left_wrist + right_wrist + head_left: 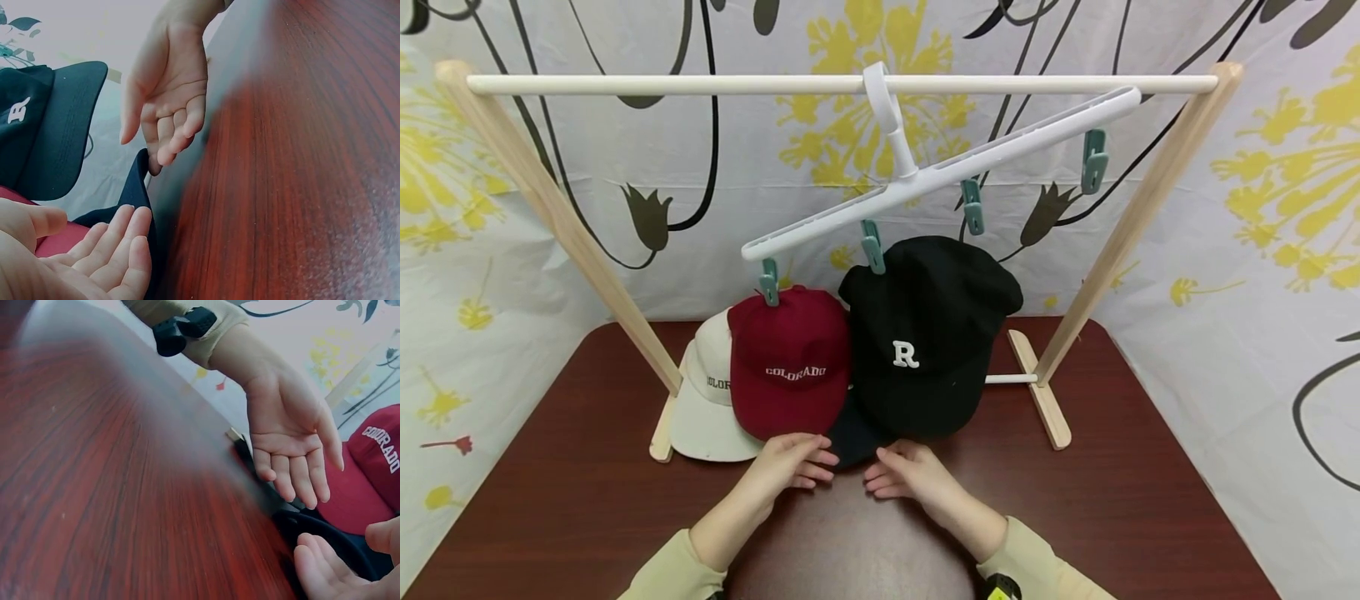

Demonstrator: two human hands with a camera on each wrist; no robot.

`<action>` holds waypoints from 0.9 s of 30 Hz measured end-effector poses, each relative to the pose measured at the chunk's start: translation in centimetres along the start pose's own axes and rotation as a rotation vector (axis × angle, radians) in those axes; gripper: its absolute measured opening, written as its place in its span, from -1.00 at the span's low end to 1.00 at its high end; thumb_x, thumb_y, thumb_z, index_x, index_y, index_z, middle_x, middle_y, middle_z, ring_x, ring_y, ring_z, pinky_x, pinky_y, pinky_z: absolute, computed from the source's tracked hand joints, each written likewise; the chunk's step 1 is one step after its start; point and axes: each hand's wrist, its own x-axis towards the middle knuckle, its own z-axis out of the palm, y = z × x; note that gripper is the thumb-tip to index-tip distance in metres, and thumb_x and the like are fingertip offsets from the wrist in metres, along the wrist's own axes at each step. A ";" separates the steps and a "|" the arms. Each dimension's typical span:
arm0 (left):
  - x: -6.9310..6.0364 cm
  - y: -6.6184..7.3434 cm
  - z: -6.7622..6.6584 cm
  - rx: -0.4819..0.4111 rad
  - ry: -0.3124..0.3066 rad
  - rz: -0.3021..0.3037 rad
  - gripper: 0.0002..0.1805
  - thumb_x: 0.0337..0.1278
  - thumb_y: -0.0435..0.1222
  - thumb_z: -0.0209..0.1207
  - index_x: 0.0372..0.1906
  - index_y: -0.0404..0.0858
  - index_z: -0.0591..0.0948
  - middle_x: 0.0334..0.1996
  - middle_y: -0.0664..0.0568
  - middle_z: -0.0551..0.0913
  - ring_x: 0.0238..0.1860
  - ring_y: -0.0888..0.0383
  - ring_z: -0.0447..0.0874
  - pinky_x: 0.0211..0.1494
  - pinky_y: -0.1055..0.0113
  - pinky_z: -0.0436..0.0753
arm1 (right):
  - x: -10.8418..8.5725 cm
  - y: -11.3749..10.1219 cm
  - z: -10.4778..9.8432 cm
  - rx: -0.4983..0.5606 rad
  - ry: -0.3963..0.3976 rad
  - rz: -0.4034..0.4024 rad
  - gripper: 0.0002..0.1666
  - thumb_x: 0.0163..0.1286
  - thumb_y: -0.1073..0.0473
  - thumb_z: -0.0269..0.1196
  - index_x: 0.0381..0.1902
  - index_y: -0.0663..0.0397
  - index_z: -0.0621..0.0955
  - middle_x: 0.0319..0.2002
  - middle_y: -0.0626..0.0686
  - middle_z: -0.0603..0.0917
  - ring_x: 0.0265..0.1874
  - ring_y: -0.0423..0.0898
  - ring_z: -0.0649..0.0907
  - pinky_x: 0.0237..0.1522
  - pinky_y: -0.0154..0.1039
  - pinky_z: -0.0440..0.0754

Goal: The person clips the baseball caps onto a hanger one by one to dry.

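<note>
Best read as the reach stage, at the navy cap [852, 435], with no grip yet taken. Lodged, that cap, low between and behind the red cap [790, 367] and the black cap [936, 317], apparently resting on the table [1135, 500], well in from its left and right edges. Set to either side of the navy cap's brim, palm facing palm, with left hand [793, 461] and right hand [916, 479] both empty, fingers relaxed and slightly bent; no telling about fingertip contact. To go further, would likely need to close fingers and thumbs on the brim from both sides, then ease it low toward the table's near side. Mind the red cap near the left hand, under the clip [770, 282] at the low left end of the tilted hanger [940, 171], and the black cap above the right hand. Expect some swing from the hanger, hooked over the rail [662, 85], if brushed. Tight on the left, with the cream cap [711, 396] partly behind the red cap by the rack's left foot [662, 437]; freer on the right, toward the rack's right foot [1052, 417], and freest over the table in front of both hands. Little depth at the far edge, close to the patterned backdrop [700, 287]. No sight of the table's near edge in the head view.
</note>
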 end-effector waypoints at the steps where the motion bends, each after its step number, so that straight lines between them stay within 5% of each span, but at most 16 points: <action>1: 0.0 0.0 0.0 0.000 -0.001 -0.001 -0.55 0.41 -0.20 -0.01 0.05 -0.57 0.49 -0.23 -0.22 0.70 -0.28 0.00 0.73 -0.29 0.26 0.64 | 0.1 0.0 0.0 0.019 0.006 0.002 -0.72 0.48 0.17 0.07 -0.16 0.36 0.38 -0.29 0.29 0.68 -0.34 0.01 0.72 -0.24 -0.12 0.67; 27: -0.5 -1.4 -0.1 0.024 0.015 -0.049 -0.50 0.35 -0.17 0.01 0.08 -0.57 0.44 -0.26 -0.26 0.70 -0.27 -0.04 0.72 -0.30 0.25 0.63 | 0.9 0.1 1.0 0.210 0.079 0.002 -0.88 0.49 0.33 -0.07 -0.15 0.30 0.22 -0.31 0.26 0.68 -0.33 -0.05 0.71 -0.20 -0.16 0.66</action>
